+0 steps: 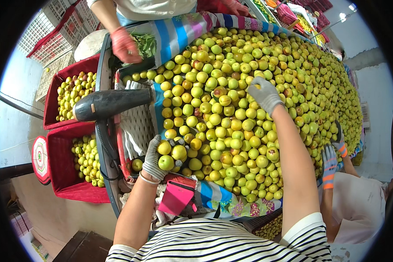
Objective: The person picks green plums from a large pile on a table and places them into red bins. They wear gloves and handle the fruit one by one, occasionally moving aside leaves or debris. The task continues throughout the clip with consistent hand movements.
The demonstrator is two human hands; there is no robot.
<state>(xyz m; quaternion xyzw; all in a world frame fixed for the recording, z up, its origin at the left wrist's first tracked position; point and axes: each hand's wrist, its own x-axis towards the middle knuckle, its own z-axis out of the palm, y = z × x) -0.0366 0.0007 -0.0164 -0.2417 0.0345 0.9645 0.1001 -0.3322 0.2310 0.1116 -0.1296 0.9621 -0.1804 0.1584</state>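
Observation:
A deep heap of round yellow-green jujubes (214, 118), some with brown patches, lies before me. My left hand (152, 162), in a grey glove, is palm up at the heap's near left edge. Its fingers curl round several jujubes (166, 163). My right hand (266, 94), also gloved in grey, reaches over the middle of the heap. Its fingertips close on a yellowish jujube (257, 86), which they partly hide. Left of the heap, a black hair dryer (113, 103) points its nozzle toward the fruit, above a white perforated surface (137, 120).
Two red-lined crates (70, 185) hold jujubes at the left. A pink pouch (175, 200) lies by my left forearm. Across the heap is a person's red-gloved hand (125, 46); at right is another person's grey-and-orange gloved hand (329, 163). Striped cloth (179, 32) edges the heap.

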